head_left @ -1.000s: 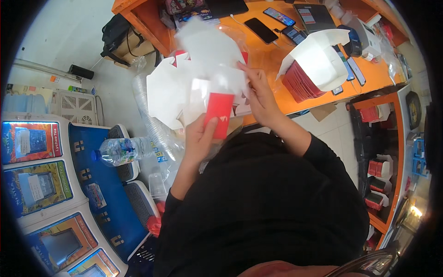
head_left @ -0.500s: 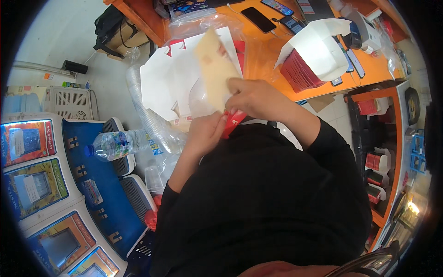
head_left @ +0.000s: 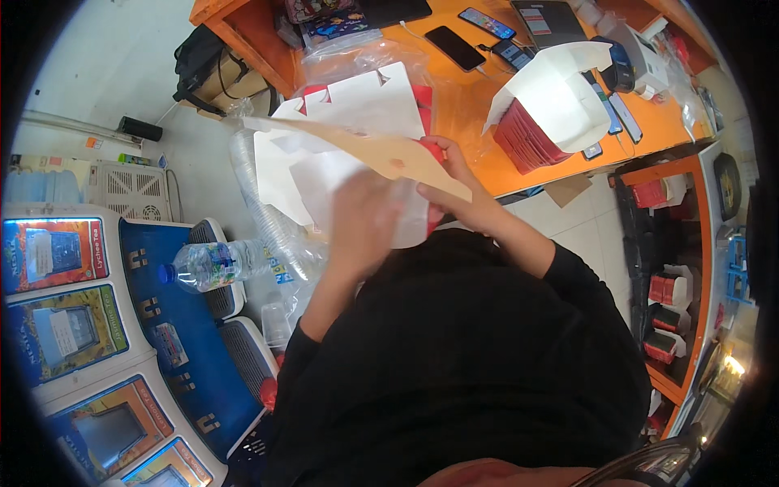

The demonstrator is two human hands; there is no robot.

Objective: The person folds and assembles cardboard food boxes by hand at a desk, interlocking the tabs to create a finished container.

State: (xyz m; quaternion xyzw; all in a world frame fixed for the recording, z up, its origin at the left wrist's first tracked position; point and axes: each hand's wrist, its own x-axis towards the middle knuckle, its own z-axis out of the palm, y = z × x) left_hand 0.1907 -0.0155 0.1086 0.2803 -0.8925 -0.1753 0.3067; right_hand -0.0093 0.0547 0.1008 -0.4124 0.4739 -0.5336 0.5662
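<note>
My right hand (head_left: 466,191) is closed on the right end of a tan paper sheet (head_left: 389,154), thumb on its near side. The sheet is tilted and partly blurred, with a small reddish mark on it. Bits of red show at my right fingers; I cannot tell whether they belong to the same piece. Below the sheet, a white panel (head_left: 320,183) reaches toward my left hand (head_left: 361,219). That hand is smeared by motion, its fingers unclear. Flat white carton blanks (head_left: 381,97) with notched edges and red undersides lie behind both hands.
A stack of red-and-white cartons (head_left: 527,134) stands on the orange table (head_left: 454,89), near several phones (head_left: 454,49). To the left are a sleeve of clear plastic cups (head_left: 251,178), a water bottle (head_left: 207,266) and a drink dispenser (head_left: 130,325). Shelves (head_left: 690,268) stand right.
The tan sheet has swung from upright to lying across, slanting down to the right. My right hand has moved right along with it. My left hand has risen toward the white panel.
</note>
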